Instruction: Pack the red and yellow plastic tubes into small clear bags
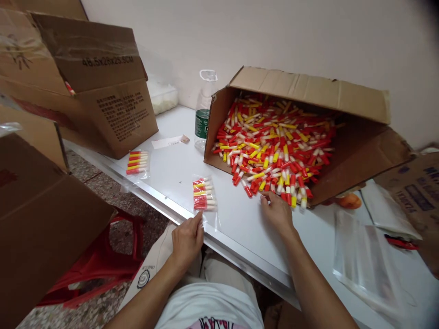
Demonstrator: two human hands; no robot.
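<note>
Speckled flooring (82,169) lies beyond our white table (236,228). Our hands are apart — the left (188,238) pinches the edge of the clear bag (205,195) holding red and yellow capped sticks near the table's edge, the right (277,213) touches the loose sticks (274,155) spilling from the open carton (346,98).

Small tubes (264,151): red with white, yellow with white. Cardboard boxes (118,112): brown, dark printing. Tabletop (240,224): pale, whitish. Bottle (202,121): clear, green label, white handle. Stool (103,256): red. Floor (85,176): grey, speckled. Trousers (154,269): beige, dark round emblem. Shirt (209,306): white, dark-and-pink print.
</note>
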